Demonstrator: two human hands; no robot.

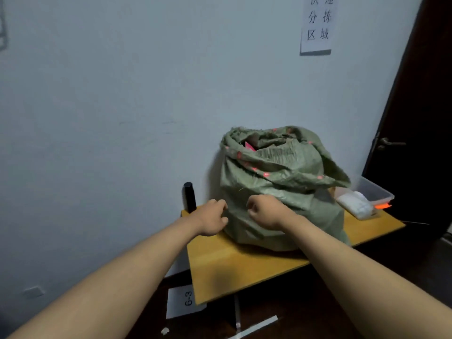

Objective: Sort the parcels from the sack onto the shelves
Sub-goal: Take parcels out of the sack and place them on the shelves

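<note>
A bulging green woven sack (pixel 281 187) stands on a small wooden table (pixel 244 270) against the wall. Its mouth is open and rumpled, and a bit of a pink parcel (pixel 250 146) shows inside; the other contents are hidden. My left hand (pixel 212 220) has its fingers curled on the sack's lower left edge, gripping the fabric. My right hand (pixel 263 212) is curled on the lower front of the sack, holding a fold of it. Both forearms reach in from the bottom of the view.
A black cylinder (pixel 189 196) stands at the table's back left corner. Right of the sack are a clear plastic bin (pixel 374 192) and a white packet (pixel 355 204). A dark door (pixel 415 118) is at the right. A paper labelled 6-3 (pixel 188 299) lies on the floor.
</note>
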